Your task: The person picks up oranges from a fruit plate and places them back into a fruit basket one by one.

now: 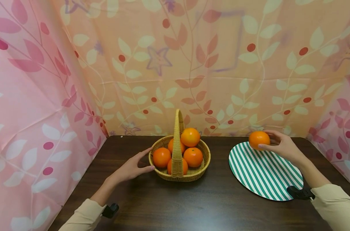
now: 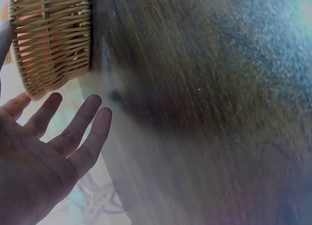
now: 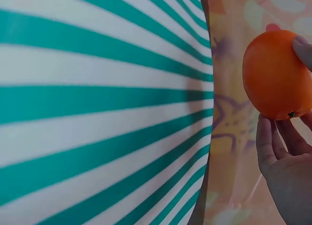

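Observation:
My right hand (image 1: 283,147) holds an orange (image 1: 259,140) between thumb and fingers, above the far part of a round placemat (image 1: 261,173) with green and white stripes. In the right wrist view the orange (image 3: 275,74) is clear of the striped placemat (image 3: 97,103). A wicker basket (image 1: 160,175) with an upright handle stands left of the placemat, several oranges (image 1: 193,157) inside it. At the basket's left rim my left hand (image 1: 131,166) rests with fingers spread and thumb at the side. The left wrist view has these extended fingers (image 2: 80,125) beside the woven wall (image 2: 53,45).
The dark wooden table (image 1: 209,199) bears basket and placemat. Behind it hangs a peach leaf-patterned curtain (image 1: 203,73), with a pink one (image 1: 33,106) along the left side. Black straps with cameras (image 1: 110,210) sit on both wrists.

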Action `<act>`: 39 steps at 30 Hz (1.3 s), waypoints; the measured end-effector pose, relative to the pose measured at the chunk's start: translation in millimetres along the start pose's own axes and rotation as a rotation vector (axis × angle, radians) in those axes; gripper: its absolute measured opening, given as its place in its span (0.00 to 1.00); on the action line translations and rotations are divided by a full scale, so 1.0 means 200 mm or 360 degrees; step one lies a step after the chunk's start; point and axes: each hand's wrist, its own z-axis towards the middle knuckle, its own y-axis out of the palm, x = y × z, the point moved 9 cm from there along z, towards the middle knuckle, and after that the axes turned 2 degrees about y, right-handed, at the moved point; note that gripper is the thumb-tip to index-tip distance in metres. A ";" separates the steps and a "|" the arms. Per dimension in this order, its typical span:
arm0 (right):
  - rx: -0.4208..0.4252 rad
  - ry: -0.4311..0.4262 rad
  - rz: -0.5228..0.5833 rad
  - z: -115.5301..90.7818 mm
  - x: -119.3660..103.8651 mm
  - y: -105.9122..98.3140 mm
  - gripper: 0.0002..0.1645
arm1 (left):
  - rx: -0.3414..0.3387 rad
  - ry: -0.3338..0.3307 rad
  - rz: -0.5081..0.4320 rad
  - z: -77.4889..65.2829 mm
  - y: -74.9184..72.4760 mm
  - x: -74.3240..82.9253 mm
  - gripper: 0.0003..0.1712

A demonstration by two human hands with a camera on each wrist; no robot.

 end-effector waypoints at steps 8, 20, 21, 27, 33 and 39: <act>-0.0018 -0.0110 0.0057 0.05 -0.12 0.09 0.36 | 0.0000 -0.0001 0.0016 0.00 0.00 0.00 0.50; -0.0090 -0.0159 0.0193 0.12 -0.26 0.24 0.36 | 0.0008 0.0014 0.0018 0.01 0.00 0.00 0.49; -0.0104 -0.0165 0.0212 0.12 -0.27 0.26 0.36 | 0.0008 0.0015 0.0017 0.01 0.00 0.00 0.49; -0.0141 -0.0201 0.0318 0.15 -0.35 0.34 0.35 | 0.0009 0.0014 0.0013 0.01 0.00 0.00 0.49; -0.0201 -0.0246 0.0382 0.17 -0.43 0.42 0.36 | 0.0000 0.0010 0.0009 0.01 0.00 -0.01 0.49; -0.0251 -0.0264 0.0425 0.18 -0.50 0.50 0.36 | -0.0003 0.0008 0.0009 0.01 -0.01 -0.01 0.49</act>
